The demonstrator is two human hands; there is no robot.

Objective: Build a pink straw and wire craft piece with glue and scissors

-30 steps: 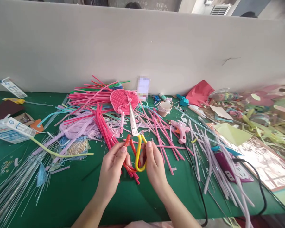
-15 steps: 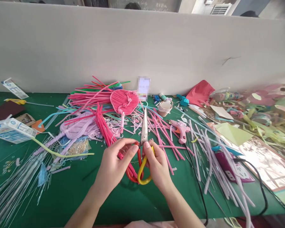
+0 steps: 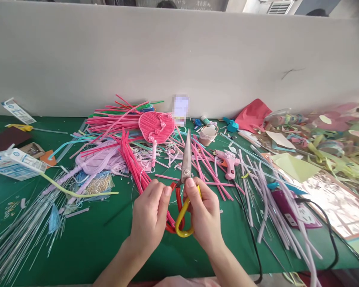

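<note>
My right hand [image 3: 205, 211] grips a pair of scissors [image 3: 186, 165] at the yellow handle, thumb near the pivot. The blades point away from me and are closed together. One handle loop is yellow, the other red. My left hand [image 3: 151, 211] is closed just left of the scissors, thumb against curled fingers. A small bit of red shows at its thumb tip; I cannot make out what it is. Below and behind lies a bundle of red-pink pipe cleaners [image 3: 133, 163], partly hidden by my left hand. Beyond it rests a pink fan-shaped piece [image 3: 155, 127] with small flowers.
A pink glue gun [image 3: 229, 164] lies right, near a paper cup [image 3: 208, 134] and a purple power strip [image 3: 299, 211] with a black cord. Lilac pipe cleaners [image 3: 265, 199] and paper scraps cover the right side. Thin wires [image 3: 20, 235] spread left. A grey partition [image 3: 179, 56] stands behind.
My left hand has closed from a looser pinch, its fingers now curled in. The scissors have shifted slightly right, and their tips have tilted a little to the right.
</note>
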